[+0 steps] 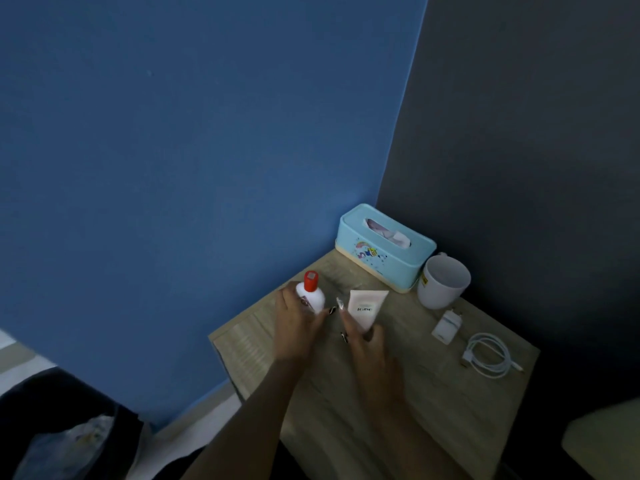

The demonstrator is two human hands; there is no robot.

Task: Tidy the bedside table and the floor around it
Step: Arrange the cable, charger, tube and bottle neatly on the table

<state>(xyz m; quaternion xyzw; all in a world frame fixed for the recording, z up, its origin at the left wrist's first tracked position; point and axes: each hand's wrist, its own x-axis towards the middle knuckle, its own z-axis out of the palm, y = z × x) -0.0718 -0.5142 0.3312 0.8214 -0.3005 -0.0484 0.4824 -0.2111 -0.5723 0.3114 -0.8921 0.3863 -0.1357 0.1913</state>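
While your left hand (298,327) grips the white bottle (311,294) with the red cap and your right hand (367,344) pinches the pale pink tube (365,308) by its lower end, stand them together toward the desk's back edge, setting each down squarely so neither tips. Both are near the left edge of the desk (415,393). The bottle looks smooth and rounded, the tube soft and flat. The blue tissue box (384,251) fills the far corner, with the white mug (443,282) just beside it. The charger plug (446,327) and coiled cable (488,355) lie by the right edge.
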